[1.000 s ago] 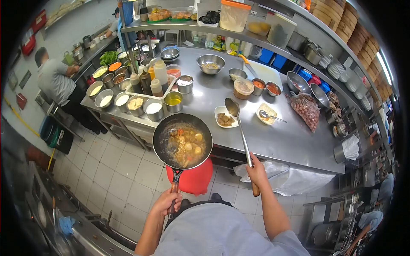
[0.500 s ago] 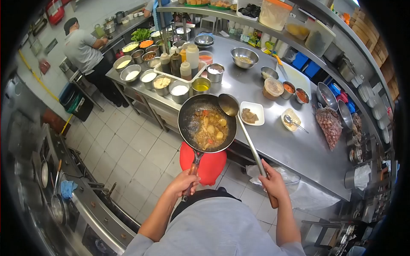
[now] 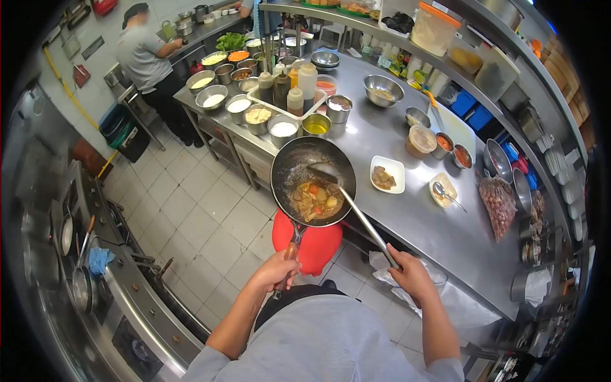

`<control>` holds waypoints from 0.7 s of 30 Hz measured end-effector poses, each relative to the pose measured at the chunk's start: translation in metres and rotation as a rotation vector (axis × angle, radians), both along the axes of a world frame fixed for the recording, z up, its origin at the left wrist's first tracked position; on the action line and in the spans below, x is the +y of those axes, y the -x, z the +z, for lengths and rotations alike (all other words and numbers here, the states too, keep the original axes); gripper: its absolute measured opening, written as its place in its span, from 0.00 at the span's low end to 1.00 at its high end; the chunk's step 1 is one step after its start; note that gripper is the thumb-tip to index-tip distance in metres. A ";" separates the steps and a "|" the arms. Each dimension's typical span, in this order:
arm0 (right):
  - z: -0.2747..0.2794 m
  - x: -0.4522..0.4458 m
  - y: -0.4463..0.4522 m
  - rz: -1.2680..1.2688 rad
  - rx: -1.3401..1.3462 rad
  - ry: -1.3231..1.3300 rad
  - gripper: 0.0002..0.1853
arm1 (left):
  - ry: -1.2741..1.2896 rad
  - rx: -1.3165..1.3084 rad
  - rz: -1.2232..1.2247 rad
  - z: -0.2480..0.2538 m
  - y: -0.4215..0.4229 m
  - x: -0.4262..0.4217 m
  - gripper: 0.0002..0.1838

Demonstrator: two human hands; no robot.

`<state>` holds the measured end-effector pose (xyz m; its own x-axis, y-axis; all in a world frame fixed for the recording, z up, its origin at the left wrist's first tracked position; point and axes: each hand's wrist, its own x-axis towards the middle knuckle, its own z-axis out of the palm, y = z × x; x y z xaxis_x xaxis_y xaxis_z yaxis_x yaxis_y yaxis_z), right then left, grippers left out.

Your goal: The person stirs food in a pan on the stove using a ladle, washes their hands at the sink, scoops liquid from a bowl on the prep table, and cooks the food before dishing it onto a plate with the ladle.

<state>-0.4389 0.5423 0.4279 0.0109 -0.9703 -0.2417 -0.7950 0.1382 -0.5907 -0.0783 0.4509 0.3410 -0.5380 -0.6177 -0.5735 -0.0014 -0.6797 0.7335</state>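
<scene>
My left hand (image 3: 275, 270) is closed around the wooden handle of a black wok (image 3: 294, 159), holding it in front of the counter's edge. In the wok's near half lies a brown, saucy stew (image 3: 314, 202) with chunky pieces and bits of red and yellow. My right hand (image 3: 408, 274) grips the long handle of a metal ladle (image 3: 366, 224); the ladle's head is tilted inside the wok, above the stew. To the right of the wok, a white square bowl (image 3: 396, 167) holds brown pieces of food.
The steel counter (image 3: 356, 137) carries sauce bottles (image 3: 307, 81) in a tray, several metal containers, a knife (image 3: 436, 114) and a small dish with a spoon (image 3: 443, 191). Below the wok is a red stool (image 3: 318, 245). A stove (image 3: 137, 305) stands left; a co-worker (image 3: 146, 60) is at the back.
The ladle's head has moved from the wok's right rim into the wok. The stew now sits more bunched in the near half. The surroundings have shifted slightly right in view.
</scene>
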 end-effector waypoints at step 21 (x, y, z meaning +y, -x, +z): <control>-0.041 -0.018 -0.053 -0.097 -0.157 -0.057 0.39 | -0.026 -0.045 0.072 -0.010 0.017 0.007 0.07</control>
